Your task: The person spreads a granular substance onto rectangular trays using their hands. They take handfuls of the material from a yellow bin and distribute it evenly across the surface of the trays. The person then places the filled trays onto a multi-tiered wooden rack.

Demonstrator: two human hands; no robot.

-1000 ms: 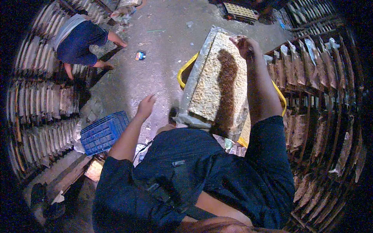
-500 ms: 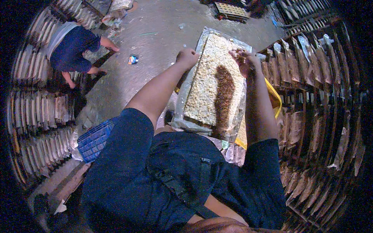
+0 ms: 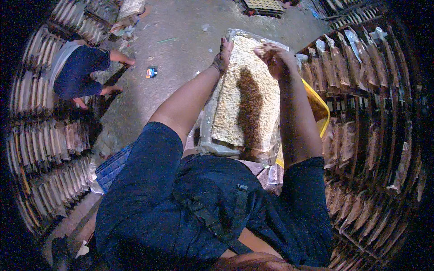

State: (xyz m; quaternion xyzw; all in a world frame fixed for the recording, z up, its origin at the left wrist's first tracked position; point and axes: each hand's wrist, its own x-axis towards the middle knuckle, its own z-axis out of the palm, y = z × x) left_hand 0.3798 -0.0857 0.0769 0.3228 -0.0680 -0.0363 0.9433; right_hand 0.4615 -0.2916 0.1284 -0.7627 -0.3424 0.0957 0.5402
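Note:
A long tray (image 3: 216,147) lined with clear plastic sheet lies in front of me, its near end close to my body. Pale, crumbly grains (image 3: 230,104) fill it in a flat layer. Down the middle runs a long dark brown patch (image 3: 250,108); I cannot tell whether it is shadow or colour. My left hand (image 3: 223,55) rests against the far left edge, fingers stretched out, holding nothing. Above the far right part of the grains is my right hand (image 3: 276,59), its fingers bent and apart, with nothing visible in them.
A yellow container (image 3: 322,113) sits beneath the tray's right side. Racks of upright wrapped slabs (image 3: 348,72) line the right; similar racks (image 3: 49,140) line the left. Another person (image 3: 81,70) bends at the left rack. A blue crate (image 3: 112,168) is near my left elbow.
My left hand has opened from a closed shape at the tray edge and moved slightly farther away. The right hand has shifted left and away over the grains.

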